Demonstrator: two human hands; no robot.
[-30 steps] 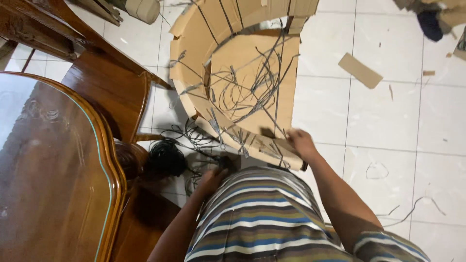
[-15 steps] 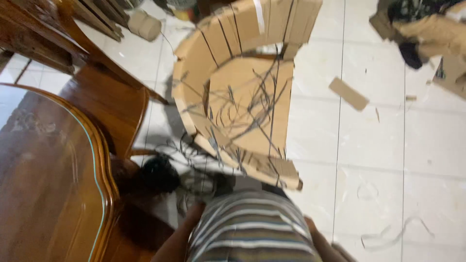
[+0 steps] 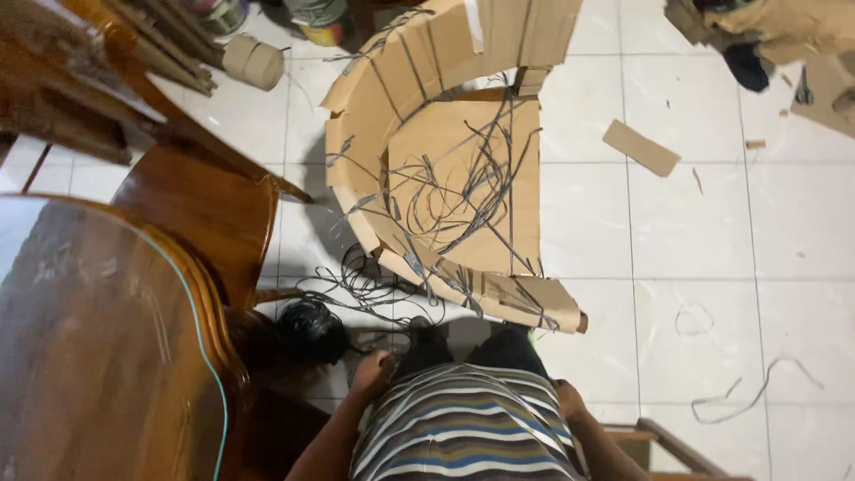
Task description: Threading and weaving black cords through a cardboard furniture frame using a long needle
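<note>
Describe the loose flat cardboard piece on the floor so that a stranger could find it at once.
Start at the big curved cardboard structure on the white tiled floor. To its right, apart from it, lies a small flat cardboard strip. Unlike the structure, it is a plain tilted rectangle with no dark string around it.

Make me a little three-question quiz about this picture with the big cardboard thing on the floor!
1. True or false: the curved brown cardboard structure stands on white floor tiles.
2. What lies tangled inside it? A) dark wire strands B) red balls C) green leaves
3. Which hand is nearer the black wire spool?

Key: 1 true. 2 A, dark wire strands. 3 The left hand; the right hand sits on the striped shirt's other side.
</note>
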